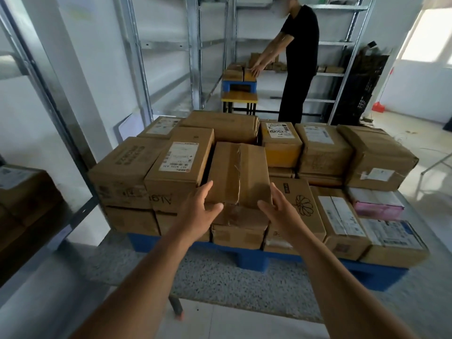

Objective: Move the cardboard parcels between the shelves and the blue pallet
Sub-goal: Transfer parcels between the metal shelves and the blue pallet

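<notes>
A blue pallet [254,261] on the floor carries several cardboard parcels stacked in two layers. A plain taped parcel [238,171] lies on top at the front centre. My left hand [199,211] is at its near left corner with fingers spread, the thumb against its front face. My right hand [278,207] is at its near right corner, fingers straight beside the edge. Neither hand grips the parcel. A labelled parcel [179,165] stands just left of it.
A metal shelf rack [61,113] stands at the left with a parcel [27,192] on its low shelf. Behind the pallet a person in black [300,62] handles boxes on a small blue pallet [238,85] atop a stool. More shelves [342,42] line the back wall.
</notes>
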